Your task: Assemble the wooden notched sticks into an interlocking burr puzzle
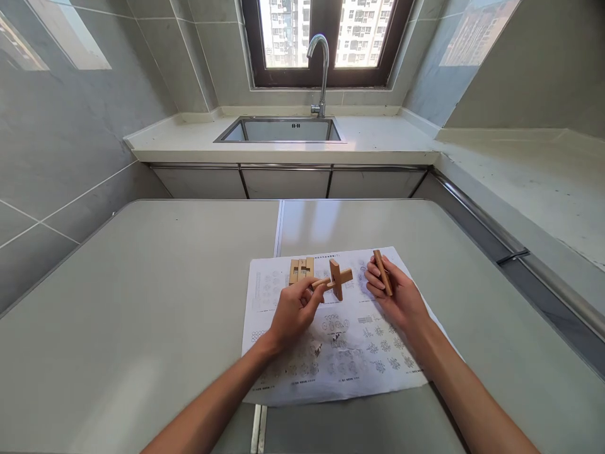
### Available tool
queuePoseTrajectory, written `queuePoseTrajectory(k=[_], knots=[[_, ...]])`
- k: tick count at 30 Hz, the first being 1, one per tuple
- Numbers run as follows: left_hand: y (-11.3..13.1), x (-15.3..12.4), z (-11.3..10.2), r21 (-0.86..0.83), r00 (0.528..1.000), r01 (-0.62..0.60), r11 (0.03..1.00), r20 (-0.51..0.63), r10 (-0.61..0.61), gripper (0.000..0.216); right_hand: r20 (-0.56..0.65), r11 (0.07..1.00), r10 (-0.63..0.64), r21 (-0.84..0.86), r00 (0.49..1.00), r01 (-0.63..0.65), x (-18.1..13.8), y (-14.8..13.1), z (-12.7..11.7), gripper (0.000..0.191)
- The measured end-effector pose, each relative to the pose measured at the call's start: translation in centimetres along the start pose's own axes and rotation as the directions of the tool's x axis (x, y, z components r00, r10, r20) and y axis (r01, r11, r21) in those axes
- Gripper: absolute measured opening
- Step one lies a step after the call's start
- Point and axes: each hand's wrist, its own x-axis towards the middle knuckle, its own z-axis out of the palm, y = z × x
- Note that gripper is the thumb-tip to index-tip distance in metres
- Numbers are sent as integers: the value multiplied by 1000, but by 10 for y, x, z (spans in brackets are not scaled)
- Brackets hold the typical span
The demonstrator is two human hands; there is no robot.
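Note:
My left hand [299, 309] pinches one end of a small wooden puzzle assembly [336, 280], whose pieces cross each other above a printed sheet. A single wooden puzzle stick [382, 273] rests in my right hand [397, 293], tilted across the fingers, with the thumb behind it. The two hands are a short way apart. Several notched wooden puzzle pieces [301, 268] lie side by side on the sheet, just beyond my left hand, which partly hides them. Beneath both hands is the white instruction sheet [340, 372], printed with small diagrams and creased.
The sheet lies on a pale folding table [142, 302] with a seam down its middle. Past the table's far edge stands a counter [378, 132] with a sink [278, 130] and a curved faucet [321, 69]. Tiled wall is on the left, another counter [529, 170] on the right.

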Motion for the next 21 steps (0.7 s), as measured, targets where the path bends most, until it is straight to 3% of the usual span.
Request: queuePoseTrajectory(k=[8,15,21], knots=[[1,-4,2,211,986,-153,965,105,133,29,-48,964,-53,-263,997,39,-9,3,3,43],[2,-6,3,200,977,-169,965,166,136,28,-1,977,38,-209,999,-37,-10,3,6,46],[4,-5,2,148,975,-132,980,198,102,25,79,959,97,-273,992,-72,-14,-1,14,43]])
